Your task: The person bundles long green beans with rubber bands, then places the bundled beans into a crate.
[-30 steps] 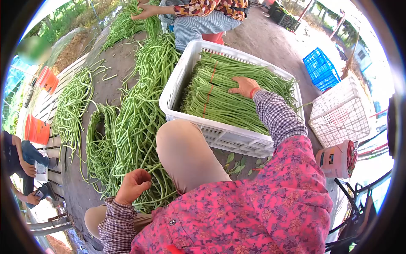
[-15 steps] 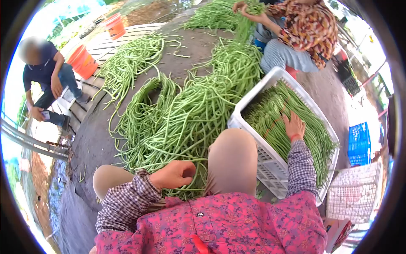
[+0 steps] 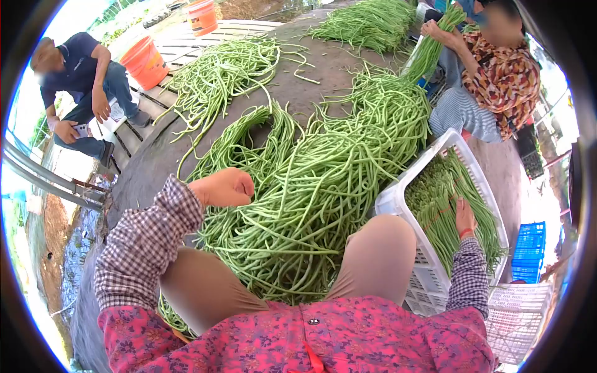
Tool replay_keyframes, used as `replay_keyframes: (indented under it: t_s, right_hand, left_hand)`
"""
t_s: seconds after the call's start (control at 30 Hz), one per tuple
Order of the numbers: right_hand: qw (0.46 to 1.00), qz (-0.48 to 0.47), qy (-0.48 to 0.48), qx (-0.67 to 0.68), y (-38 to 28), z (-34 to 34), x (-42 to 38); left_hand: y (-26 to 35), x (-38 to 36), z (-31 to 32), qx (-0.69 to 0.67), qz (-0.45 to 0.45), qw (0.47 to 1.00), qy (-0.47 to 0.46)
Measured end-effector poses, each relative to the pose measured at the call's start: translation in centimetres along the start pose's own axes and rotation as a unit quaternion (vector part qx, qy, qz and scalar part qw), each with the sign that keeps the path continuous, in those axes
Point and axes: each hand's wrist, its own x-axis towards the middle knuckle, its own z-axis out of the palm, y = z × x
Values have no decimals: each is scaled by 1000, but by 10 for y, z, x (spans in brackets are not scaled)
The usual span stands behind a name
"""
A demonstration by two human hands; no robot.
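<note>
My left hand (image 3: 225,187) is closed in a loose fist above the large heap of yardlong beans (image 3: 317,180), apart from them, with nothing visible in it. My right hand (image 3: 464,216) lies on the bundled yardlong beans (image 3: 435,205) inside the white plastic crate (image 3: 390,198) beside my knee. Its fingers look stretched along the bundles, though partly turned from view. Red ties show around some of the bundles in the crate. The loose beans of the heap spread between my knees and onto the ground ahead.
A co-worker (image 3: 500,74) at upper right holds a bunch of beans. Another person (image 3: 81,81) sits at left with a phone (image 3: 81,130). Orange buckets (image 3: 144,63) stand on slats. A blue crate (image 3: 528,252) and a white crate (image 3: 516,317) lie at right.
My left hand has risen forward from near my lap to above the heap. My right hand stays on the crated beans, turned more edge-on. The view has shifted left.
</note>
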Motion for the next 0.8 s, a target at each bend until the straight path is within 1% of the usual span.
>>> replay_keyframes:
  t_s: [0.03,0.07,0.1,0.17,0.23,0.27,0.3,0.37,0.43,0.47,0.5,0.57,0.6,0.63,0.67,0.7,0.73,0.77,0.8]
  right_hand:
    - [997,-1,61,-44,-4,12,1]
    - [989,-3,119,-89,-4,28,-3]
    - [975,-6,177,-136,-3,40,-9]
    - [974,-19,182,-134,-1,42,-7]
    - [975,-21,179,-132,-2,40,-7]
    - [971,-24,184,-153,0,41,-5]
    - [971,-22,184,-154,-1,43,-5]
    - [970,-18,190,-152,-1,43,-4]
    - [968,-24,199,-152,4,46,0]
    - [965,-30,209,-153,8,49,1]
    - [963,-35,219,-156,10,49,3]
    - [967,-29,207,-146,13,50,4]
    - [969,-28,199,-142,12,49,4]
    - [971,-27,193,-137,11,47,3]
    - [976,-8,176,-131,9,45,3]
    - [979,9,161,-123,4,43,3]
    - [982,24,149,-112,1,40,3]
    - [988,6,152,-24,8,41,9]
    - [986,-14,156,63,17,44,19]
  left_hand:
    - [-18,18,-12,-68,-47,997,-1]
    - [-52,45,-17,-85,-49,995,29]
    - [-68,65,-24,-60,-37,993,89]
    - [-118,123,-30,-101,-65,976,179]
    - [-144,177,-36,-147,-70,971,177]
    - [-155,203,-38,-169,-74,967,177]
    - [-164,230,-40,-139,-90,966,198]
    - [-176,281,-41,-11,-93,955,281]
    - [-164,314,-38,5,-168,934,317]
    - [-155,324,-41,-41,-246,937,244]
    - [-150,335,-37,-73,-279,928,237]
    - [-142,347,-24,-70,-310,917,240]
    - [-150,354,-25,-111,-310,918,220]
    - [-151,353,-27,-186,-314,907,211]
    - [-172,362,-25,-241,-273,912,188]
    - [-169,356,-29,-295,-231,912,167]
    - [-160,348,-25,-364,-219,883,197]
    - [-154,335,-27,-514,-139,837,124]
    - [-136,317,-30,-521,-77,840,131]
